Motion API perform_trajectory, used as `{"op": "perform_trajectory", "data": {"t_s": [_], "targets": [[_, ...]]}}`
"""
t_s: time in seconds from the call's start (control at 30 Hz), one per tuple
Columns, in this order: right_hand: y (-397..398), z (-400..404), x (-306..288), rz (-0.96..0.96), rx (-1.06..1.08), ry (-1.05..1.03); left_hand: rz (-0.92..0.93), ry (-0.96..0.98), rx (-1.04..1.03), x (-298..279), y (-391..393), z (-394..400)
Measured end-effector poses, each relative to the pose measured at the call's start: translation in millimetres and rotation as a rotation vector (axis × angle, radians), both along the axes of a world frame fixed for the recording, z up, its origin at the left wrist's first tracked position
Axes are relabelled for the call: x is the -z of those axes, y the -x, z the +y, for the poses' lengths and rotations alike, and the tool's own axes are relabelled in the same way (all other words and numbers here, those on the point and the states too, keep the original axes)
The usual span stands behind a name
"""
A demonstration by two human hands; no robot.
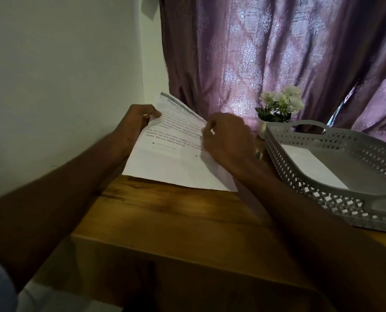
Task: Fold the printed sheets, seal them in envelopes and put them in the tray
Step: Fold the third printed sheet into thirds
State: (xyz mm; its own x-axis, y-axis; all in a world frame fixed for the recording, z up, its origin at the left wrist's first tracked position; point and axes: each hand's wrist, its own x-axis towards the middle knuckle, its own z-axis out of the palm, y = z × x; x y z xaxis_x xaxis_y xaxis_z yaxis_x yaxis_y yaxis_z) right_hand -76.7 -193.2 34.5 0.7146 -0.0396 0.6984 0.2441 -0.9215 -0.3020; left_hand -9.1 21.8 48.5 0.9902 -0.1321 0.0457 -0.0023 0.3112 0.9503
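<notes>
A printed sheet (174, 158) with black text is lifted at its far end above the wooden table (165, 217), its near edge resting on the wood. My left hand (140, 115) pinches the sheet's far left edge. My right hand (228, 138) grips its right edge, fingers curled over the paper. At the right stands a grey perforated tray (322, 183) with a white envelope (309, 163) lying flat inside it.
A small pot of white flowers (280, 104) stands behind the tray, against a purple patterned curtain (277, 52). A white wall (59, 86) borders the table on the left. The table's front edge runs close below my forearms.
</notes>
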Motion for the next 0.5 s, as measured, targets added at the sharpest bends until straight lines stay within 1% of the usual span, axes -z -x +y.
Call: {"op": "perform_trajectory", "data": {"t_s": [0.13,0.23,0.27,0.37,0.43,0.5], "targets": [[7,-5,-7,-0.060,-0.022,-0.154,-0.071,0.171,0.004,-7,6,6],[7,-6,-10,-0.030,0.043,-0.208,-0.111,0.340,0.091,-3,4,12],[6,-7,-12,-0.027,0.057,-0.236,-0.130,0.361,0.122,-2,3,15],[3,-8,-15,-0.032,-0.017,-0.408,-0.151,0.352,0.178,0,-1,18],[3,-6,-19,-0.014,-0.096,-0.611,-0.152,0.301,0.184,-2,2,16],[1,-6,-21,0.009,-0.165,-0.774,-0.160,0.226,0.142,-1,8,13]]}}
